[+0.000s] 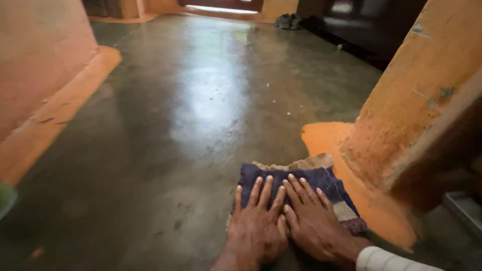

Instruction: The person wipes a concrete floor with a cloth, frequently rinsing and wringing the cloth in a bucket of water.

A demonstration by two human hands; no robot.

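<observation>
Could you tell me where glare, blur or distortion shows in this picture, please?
Head view: pale glare streaks the smooth grey-green floor; the pair of dark shoes at the far doorway is soft; the orange plastered pillar leans from wide-angle distortion; left hand, right hand and dark blue woven cloth are sharp.

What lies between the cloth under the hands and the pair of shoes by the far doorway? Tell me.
Only bare, shiny grey floor in the head view, with a few small specks, from the dark blue cloth to the shoes.

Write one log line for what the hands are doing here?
left hand: flat on cloth | right hand: flat on cloth | cloth: dark blue, on grey floor | beside: orange pillar
</observation>
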